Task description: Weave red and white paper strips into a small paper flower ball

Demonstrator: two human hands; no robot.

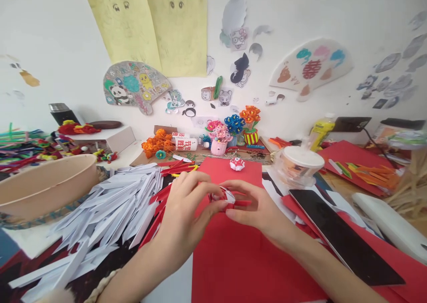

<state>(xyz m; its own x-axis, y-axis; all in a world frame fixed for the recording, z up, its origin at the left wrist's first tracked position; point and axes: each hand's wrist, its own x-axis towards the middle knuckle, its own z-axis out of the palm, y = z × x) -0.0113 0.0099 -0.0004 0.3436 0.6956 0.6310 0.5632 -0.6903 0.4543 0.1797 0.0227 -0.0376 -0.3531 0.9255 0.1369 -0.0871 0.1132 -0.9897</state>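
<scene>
Between both hands, above the red paper sheet (227, 258), is a small folded paper ball (228, 196) in red and white. My left hand (193, 201) pinches it from the left with thumb and fingers. From the right, my right hand (250, 205) grips the same ball, and a red strip end sticks out toward its palm. The fingers cover much of the ball. Beyond the hands, a second red and white folded paper ball (237, 164) rests on the far part of the red sheet.
Folded white paper strips (113, 205) are heaped at left beside a beige basin (50, 187). Yellow-handled scissors (185, 169) lie behind my left hand. A dark tablet (343, 236), a lidded cup (302, 161) and a white case (393, 227) are at right. Flower pots (219, 145) stand by the wall.
</scene>
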